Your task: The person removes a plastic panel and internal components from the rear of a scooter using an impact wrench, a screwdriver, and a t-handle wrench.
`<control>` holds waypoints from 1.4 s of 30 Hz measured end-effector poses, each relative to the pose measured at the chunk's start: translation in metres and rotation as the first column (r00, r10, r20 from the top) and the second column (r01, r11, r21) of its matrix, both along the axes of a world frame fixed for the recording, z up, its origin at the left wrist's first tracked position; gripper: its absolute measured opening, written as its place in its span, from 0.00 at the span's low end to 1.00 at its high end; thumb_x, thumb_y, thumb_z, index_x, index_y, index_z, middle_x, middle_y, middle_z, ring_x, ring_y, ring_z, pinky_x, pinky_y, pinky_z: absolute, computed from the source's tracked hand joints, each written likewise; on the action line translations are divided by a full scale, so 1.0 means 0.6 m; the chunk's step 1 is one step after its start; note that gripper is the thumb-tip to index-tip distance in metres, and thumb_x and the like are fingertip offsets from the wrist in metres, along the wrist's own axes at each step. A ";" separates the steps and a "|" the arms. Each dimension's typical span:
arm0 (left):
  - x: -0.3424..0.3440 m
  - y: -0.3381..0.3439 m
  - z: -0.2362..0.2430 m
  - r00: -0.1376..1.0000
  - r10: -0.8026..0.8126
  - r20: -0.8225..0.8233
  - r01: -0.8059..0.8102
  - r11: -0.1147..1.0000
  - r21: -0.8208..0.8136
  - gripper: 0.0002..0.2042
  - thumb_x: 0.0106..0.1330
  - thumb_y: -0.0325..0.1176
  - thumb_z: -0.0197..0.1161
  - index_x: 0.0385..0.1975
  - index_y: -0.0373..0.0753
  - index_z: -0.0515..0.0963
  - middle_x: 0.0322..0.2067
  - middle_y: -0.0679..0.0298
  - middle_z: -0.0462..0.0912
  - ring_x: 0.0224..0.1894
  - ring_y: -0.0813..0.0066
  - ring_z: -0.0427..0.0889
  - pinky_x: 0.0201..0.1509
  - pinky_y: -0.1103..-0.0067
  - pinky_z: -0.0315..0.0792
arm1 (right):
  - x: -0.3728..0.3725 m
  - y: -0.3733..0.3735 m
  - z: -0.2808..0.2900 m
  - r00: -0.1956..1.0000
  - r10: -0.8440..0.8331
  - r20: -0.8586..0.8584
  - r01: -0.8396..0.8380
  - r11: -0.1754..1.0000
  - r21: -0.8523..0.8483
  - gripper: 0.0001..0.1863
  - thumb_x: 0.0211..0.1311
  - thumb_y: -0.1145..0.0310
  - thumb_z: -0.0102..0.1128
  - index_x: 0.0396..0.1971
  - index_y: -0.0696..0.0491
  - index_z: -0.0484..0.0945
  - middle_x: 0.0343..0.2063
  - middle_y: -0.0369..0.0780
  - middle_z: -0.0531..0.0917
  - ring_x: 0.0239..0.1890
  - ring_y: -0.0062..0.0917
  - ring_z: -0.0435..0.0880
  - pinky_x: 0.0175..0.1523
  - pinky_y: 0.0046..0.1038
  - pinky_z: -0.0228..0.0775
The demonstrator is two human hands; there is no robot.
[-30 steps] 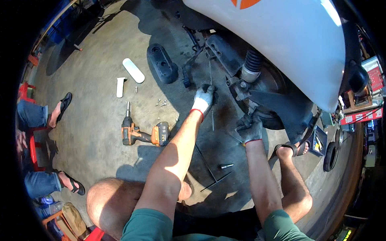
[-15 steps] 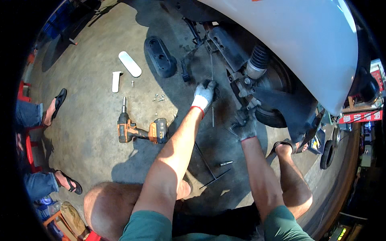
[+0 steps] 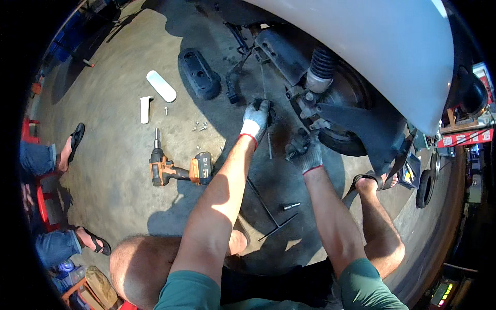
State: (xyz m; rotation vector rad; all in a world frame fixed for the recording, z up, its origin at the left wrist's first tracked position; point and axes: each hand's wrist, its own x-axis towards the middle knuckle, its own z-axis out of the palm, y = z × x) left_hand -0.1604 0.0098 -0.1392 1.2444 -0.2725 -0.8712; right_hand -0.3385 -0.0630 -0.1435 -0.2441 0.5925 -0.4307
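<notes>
My left hand (image 3: 256, 120), in a white-grey glove with a red cuff, is closed around a thin metal rod (image 3: 269, 146). The rod stretches up toward the scooter's underside and pokes out below my fingers, beside a small dark part. My right hand (image 3: 306, 151), gloved in grey, has its fingers curled just below the wheel hub (image 3: 310, 106); what they hold is hidden by the dark fingertips. Above both hands are the scooter's shock absorber (image 3: 321, 72), rear wheel (image 3: 343, 143) and white body panel (image 3: 361, 46).
An orange-black impact wrench (image 3: 181, 168) lies left of my left forearm. Near it are small bolts (image 3: 200, 126), two white pieces (image 3: 161, 86) and a black cover (image 3: 199, 75). A T-handle wrench (image 3: 278, 226) and a socket (image 3: 291, 206) lie between my arms. Another person's sandaled feet (image 3: 77, 139) are at left.
My right hand has moved slightly left and away from the hub, its fingers curling more. My left hand still grips near the rod. The whole view has shifted a little.
</notes>
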 end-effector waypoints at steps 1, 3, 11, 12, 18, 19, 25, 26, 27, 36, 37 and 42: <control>0.003 -0.002 0.003 1.000 -0.006 0.004 0.006 1.000 -0.001 0.12 0.70 0.37 0.50 0.35 0.35 0.76 0.21 0.64 0.75 0.20 0.76 0.71 0.25 0.80 0.65 | 0.000 -0.003 0.008 0.999 0.019 -0.042 -0.019 1.000 0.007 0.25 0.62 0.36 0.44 0.18 0.43 0.65 0.09 0.27 0.55 0.10 0.17 0.55 0.22 0.24 0.49; -0.007 -0.009 0.015 1.000 -0.019 0.000 0.019 0.999 0.028 0.12 0.70 0.38 0.50 0.35 0.35 0.75 0.21 0.64 0.75 0.21 0.76 0.71 0.25 0.80 0.65 | -0.030 -0.021 -0.008 0.991 0.108 0.083 -0.106 0.994 -0.023 0.25 0.62 0.37 0.43 0.18 0.41 0.64 0.08 0.26 0.54 0.10 0.16 0.54 0.20 0.24 0.46; -0.011 -0.014 0.001 1.000 -0.007 -0.021 0.007 1.000 0.005 0.12 0.70 0.38 0.50 0.36 0.35 0.75 0.21 0.64 0.76 0.21 0.76 0.72 0.25 0.80 0.65 | -0.024 -0.044 0.028 0.997 0.044 0.068 -0.051 0.994 0.099 0.23 0.66 0.46 0.43 0.13 0.40 0.64 0.06 0.26 0.55 0.09 0.18 0.54 0.18 0.21 0.48; -0.009 -0.012 0.000 1.000 -0.016 -0.014 0.016 1.000 0.014 0.12 0.70 0.38 0.50 0.36 0.35 0.76 0.22 0.64 0.77 0.21 0.76 0.72 0.25 0.80 0.65 | -0.014 -0.044 0.038 0.996 0.025 0.084 -0.037 0.988 0.150 0.22 0.66 0.47 0.43 0.13 0.40 0.65 0.06 0.26 0.54 0.10 0.18 0.54 0.18 0.22 0.49; 0.009 -0.005 -0.006 0.995 0.071 0.064 -0.073 0.997 0.039 0.12 0.68 0.37 0.53 0.40 0.36 0.78 0.27 0.63 0.79 0.26 0.76 0.75 0.28 0.78 0.68 | -0.024 0.010 0.059 0.988 -0.154 0.009 0.154 0.988 -0.023 0.19 0.66 0.53 0.51 0.18 0.46 0.66 0.09 0.29 0.58 0.12 0.16 0.57 0.22 0.21 0.50; -0.009 -0.009 0.026 0.999 -0.030 0.020 0.029 0.998 0.051 0.13 0.66 0.37 0.53 0.37 0.35 0.80 0.27 0.61 0.82 0.25 0.75 0.77 0.27 0.78 0.70 | -0.049 0.004 0.064 0.979 -0.200 -0.046 0.198 0.979 -0.047 0.19 0.65 0.53 0.51 0.17 0.46 0.66 0.09 0.29 0.58 0.12 0.16 0.57 0.22 0.21 0.50; -0.013 -0.002 0.034 0.989 -0.066 -0.132 0.062 0.998 -0.030 0.11 0.67 0.36 0.55 0.37 0.36 0.79 0.30 0.64 0.81 0.28 0.76 0.77 0.32 0.79 0.72 | -0.068 0.034 0.055 0.850 -0.143 -0.507 -0.098 0.903 -0.418 0.13 0.64 0.58 0.56 0.35 0.53 0.78 0.14 0.29 0.67 0.14 0.15 0.63 0.21 0.23 0.52; -0.018 -0.006 0.033 0.984 -0.074 -0.161 0.067 0.997 -0.048 0.11 0.67 0.36 0.55 0.38 0.36 0.79 0.31 0.63 0.82 0.29 0.76 0.78 0.32 0.79 0.72 | -0.067 0.042 0.040 0.782 -0.203 -0.589 -0.163 0.846 -0.508 0.13 0.63 0.59 0.57 0.37 0.53 0.79 0.16 0.29 0.70 0.15 0.15 0.64 0.21 0.23 0.54; -0.021 -0.009 0.029 0.978 -0.082 -0.189 0.071 0.995 -0.064 0.12 0.66 0.36 0.55 0.39 0.35 0.80 0.31 0.62 0.83 0.29 0.75 0.79 0.33 0.78 0.73 | -0.063 0.050 0.032 0.706 -0.271 -0.654 -0.237 0.780 -0.579 0.13 0.63 0.60 0.58 0.39 0.54 0.79 0.18 0.30 0.73 0.15 0.14 0.66 0.21 0.23 0.56; -0.016 -0.004 -0.003 0.963 -0.217 0.158 0.228 0.973 -0.049 0.10 0.65 0.32 0.58 0.43 0.37 0.79 0.35 0.64 0.82 0.33 0.76 0.79 0.35 0.78 0.73 | 0.052 0.061 0.064 0.710 -0.106 -0.696 -0.535 0.561 -0.631 0.14 0.61 0.71 0.60 0.47 0.55 0.78 0.37 0.34 0.81 0.38 0.18 0.76 0.44 0.21 0.67; -0.021 -0.004 0.001 0.973 -0.202 0.108 0.207 0.978 -0.033 0.11 0.65 0.32 0.58 0.43 0.36 0.79 0.35 0.64 0.82 0.33 0.77 0.78 0.36 0.79 0.73 | 0.053 0.059 0.054 0.767 -0.112 -0.632 -0.469 0.573 -0.672 0.14 0.61 0.74 0.58 0.48 0.55 0.77 0.38 0.35 0.80 0.38 0.17 0.75 0.44 0.20 0.66; -0.033 -0.012 0.021 0.991 -0.089 0.099 0.078 0.991 0.104 0.11 0.63 0.31 0.59 0.43 0.35 0.80 0.34 0.62 0.83 0.33 0.76 0.77 0.35 0.79 0.72 | 0.051 0.073 0.038 0.851 -0.256 -0.459 -0.341 0.397 -0.852 0.09 0.61 0.72 0.59 0.39 0.58 0.80 0.27 0.35 0.80 0.28 0.17 0.72 0.35 0.22 0.65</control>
